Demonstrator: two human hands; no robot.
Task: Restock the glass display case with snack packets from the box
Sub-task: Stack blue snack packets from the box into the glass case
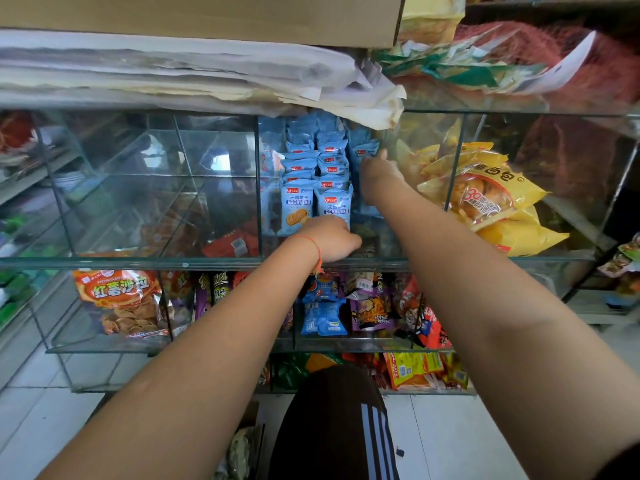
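Observation:
Light blue snack packets stand in two rows inside the middle compartment of the glass display case. My left hand reaches over the case's front glass edge and touches the bottom of the front blue packet; its fingers are hidden from me. My right hand is deeper in the same compartment, on the right, against a third stack of blue packets that leans by the glass divider. Whether it holds a packet cannot be told. The box is out of view.
Yellow bread bags fill the compartment to the right. The two left compartments hold almost nothing. Lower shelves hold mixed snack bags and an orange chip bag. Folded paper and cardboard lie on top of the case.

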